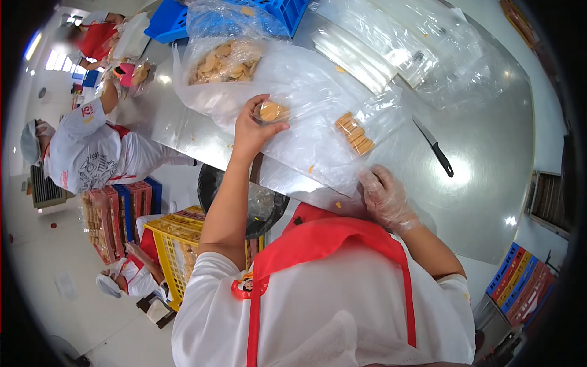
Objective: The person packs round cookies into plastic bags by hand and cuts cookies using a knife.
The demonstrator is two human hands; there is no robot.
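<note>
My left hand [255,129], bare, has its thumb and fingers around a clear-wrapped pack of round biscuits [273,111], one flat face upward. My right hand [386,197] wears a thin clear glove and rests at the table's near edge with its fingers curled. Whether it grips anything is hidden. Between the hands, a second clear pack with a row of biscuits [354,133] lies on its side on a clear plastic sheet [306,144]. Beyond my left hand, a large clear bag holds many loose biscuits [225,62].
A black-handled knife [435,148] lies on the metal table [483,202]. Empty plastic bags [422,49] and a blue crate [287,15] stand at the back. Below the edge is a black-lined bin [211,183] beside a yellow crate [160,257]. Several co-workers are at left.
</note>
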